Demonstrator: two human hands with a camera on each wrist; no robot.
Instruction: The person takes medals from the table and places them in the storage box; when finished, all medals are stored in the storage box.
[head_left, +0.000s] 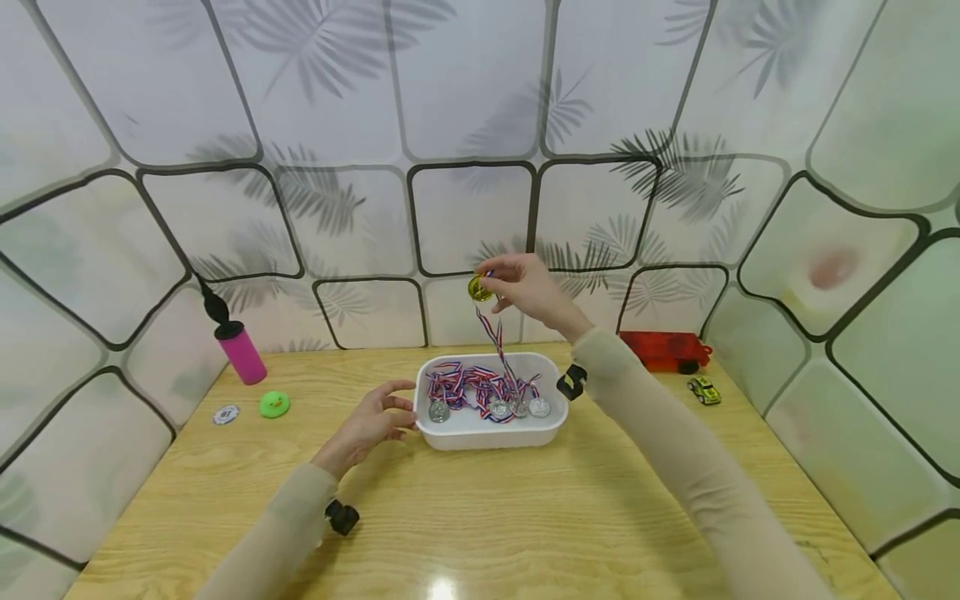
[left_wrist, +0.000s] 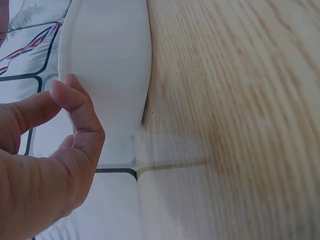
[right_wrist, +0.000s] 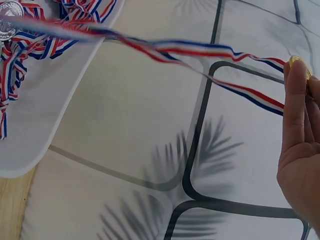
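Above the white tray [head_left: 480, 438], my right hand [head_left: 528, 292] pinches a gold medal [head_left: 480, 288] near its top, between thumb and fingers. Its red, white and blue ribbon [head_left: 491, 331] hangs down to the pile of ribbons [head_left: 468, 383] in the tray. In the right wrist view the ribbon [right_wrist: 195, 50] stretches in two strands from the fingers to that pile. Silver medals, one at the left end [head_left: 438, 411] and several toward the right [head_left: 538, 407], lie among the ribbons. My left hand [head_left: 372, 425] holds the tray's left end, its curled fingers [left_wrist: 82, 112] at the rim.
On the left of the wooden table [head_left: 480, 517] stand a pink pump [head_left: 244, 357] with a black top, a green rubber duck [head_left: 274, 404] and a poker chip [head_left: 226, 414]. At right are a red toy vehicle [head_left: 663, 350] and a yellow toy car [head_left: 703, 389]. A patterned curtain [head_left: 480, 217] encloses the table.
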